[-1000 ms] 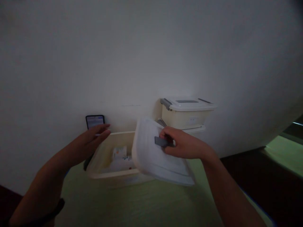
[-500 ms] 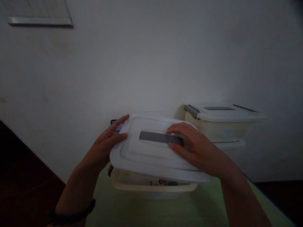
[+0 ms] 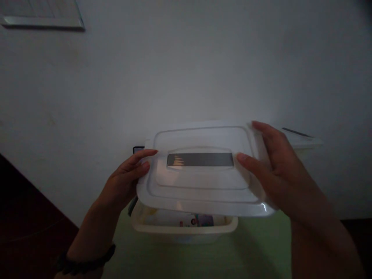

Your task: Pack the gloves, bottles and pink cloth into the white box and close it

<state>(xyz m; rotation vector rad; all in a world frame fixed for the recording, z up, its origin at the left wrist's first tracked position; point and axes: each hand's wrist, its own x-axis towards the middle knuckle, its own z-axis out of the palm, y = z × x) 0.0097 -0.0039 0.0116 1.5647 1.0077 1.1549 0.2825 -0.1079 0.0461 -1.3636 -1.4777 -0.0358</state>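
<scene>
A white plastic lid (image 3: 200, 178) with a grey handle strip (image 3: 200, 159) is held tilted above a cream storage box (image 3: 186, 229). My left hand (image 3: 124, 180) grips the lid's left edge, thumb on top. On the opposite side, my right hand (image 3: 279, 170) clasps the right edge, its thumb lying on the top near the handle strip. Through the front gap, printed items (image 3: 193, 221) with coloured pictures show inside the box. Most of the box's back is hidden under the lid. A dark latch (image 3: 133, 205) hangs at its left end.
The box stands on a green tabletop (image 3: 203, 259) against a pale wall (image 3: 180, 69). Behind my right hand, part of a second box's white lid (image 3: 305, 141) shows. A framed board (image 3: 43, 21) hangs at the upper left.
My right hand has moved from the handle strip to the lid's right edge. The lid has risen and tilted toward me, baring more of the box's front. My left hand keeps its hold.
</scene>
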